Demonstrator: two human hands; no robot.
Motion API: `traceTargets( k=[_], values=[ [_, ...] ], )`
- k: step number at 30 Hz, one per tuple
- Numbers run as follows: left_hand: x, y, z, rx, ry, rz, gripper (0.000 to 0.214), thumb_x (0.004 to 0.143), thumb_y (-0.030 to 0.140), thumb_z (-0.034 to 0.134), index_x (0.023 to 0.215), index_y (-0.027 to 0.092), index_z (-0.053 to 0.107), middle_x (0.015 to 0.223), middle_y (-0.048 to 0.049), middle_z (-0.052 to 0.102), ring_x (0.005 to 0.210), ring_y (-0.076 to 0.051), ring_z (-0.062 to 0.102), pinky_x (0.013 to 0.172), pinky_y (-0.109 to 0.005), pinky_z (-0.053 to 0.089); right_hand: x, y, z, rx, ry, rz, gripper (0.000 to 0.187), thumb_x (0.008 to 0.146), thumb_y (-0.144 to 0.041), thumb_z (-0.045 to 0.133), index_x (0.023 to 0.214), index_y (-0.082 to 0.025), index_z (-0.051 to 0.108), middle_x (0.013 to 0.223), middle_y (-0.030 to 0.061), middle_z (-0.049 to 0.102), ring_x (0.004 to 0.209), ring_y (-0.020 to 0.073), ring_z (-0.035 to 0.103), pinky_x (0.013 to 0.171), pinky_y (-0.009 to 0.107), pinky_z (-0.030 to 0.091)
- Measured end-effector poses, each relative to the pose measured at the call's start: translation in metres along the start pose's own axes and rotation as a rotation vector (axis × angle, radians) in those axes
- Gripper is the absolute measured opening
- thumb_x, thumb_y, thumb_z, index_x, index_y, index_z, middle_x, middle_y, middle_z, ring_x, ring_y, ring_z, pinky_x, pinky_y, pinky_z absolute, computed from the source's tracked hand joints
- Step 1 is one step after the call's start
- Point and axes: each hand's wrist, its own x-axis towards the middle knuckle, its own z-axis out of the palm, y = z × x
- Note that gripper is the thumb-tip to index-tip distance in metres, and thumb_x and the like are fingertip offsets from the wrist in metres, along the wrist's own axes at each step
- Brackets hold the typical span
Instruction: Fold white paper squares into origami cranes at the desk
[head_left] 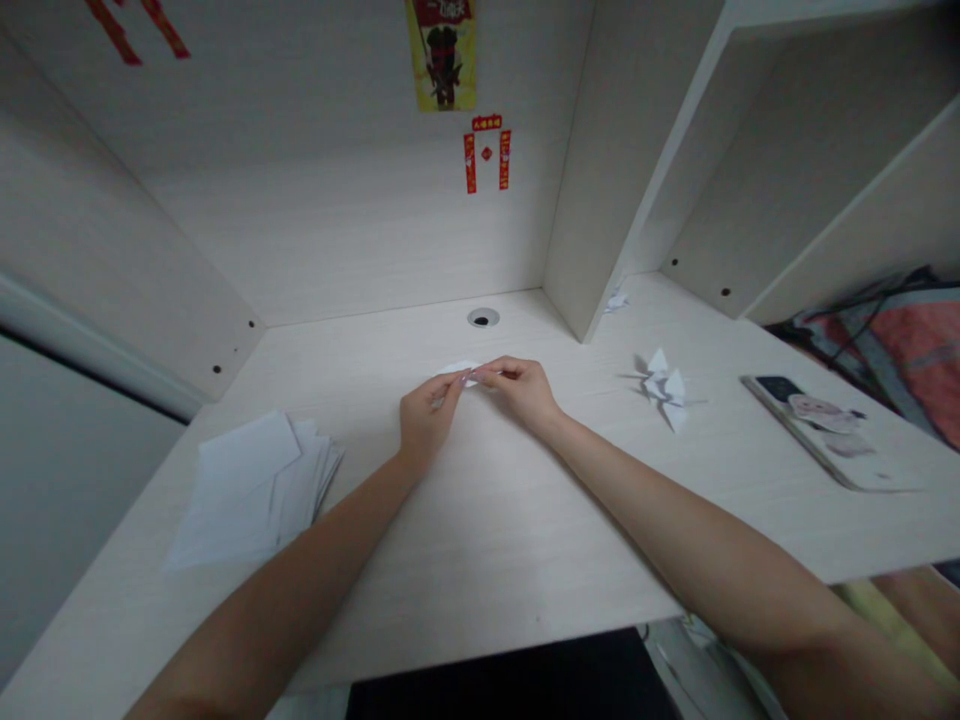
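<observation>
Just on the near side of the cable hole (483, 317): a small piece of white paper (456, 367) is held, partly hidden;
Left hand (429, 415): the paper is pinched between thumb and fingertips;
Right hand (525, 388): it is likewise pinched, close beside the left fingertips;
Paper's handling: it can be judged light, thin and easily creased; it is best gripped gently, by edges or folds;
Left of the hole, nearer: white sheets (244, 490) are stacked;
Right of the hole, nearer: folded paper figures (657, 387) and, farther right, a phone (810, 430) are laid.
</observation>
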Motion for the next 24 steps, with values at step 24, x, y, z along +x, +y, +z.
traceTargets(
  k=[24],
  values=[
    [0.0069, 0.0006, 0.0041, -0.316, 0.026, -0.188, 0.033, 0.066, 0.030, 0.072, 0.097, 0.017, 0.071, 0.096, -0.0072, 0.072, 0.087, -0.019, 0.067, 0.088, -0.036, 0.050, -0.0083, -0.0051, 0.0020, -0.138, 0.021, -0.166, 0.019, 0.067, -0.040, 0.073, 0.070, -0.021, 0.073, 0.075, 0.0044, 0.068, 0.072, 0.0164, 0.061, 0.067, 0.029, 0.045]
  ],
)
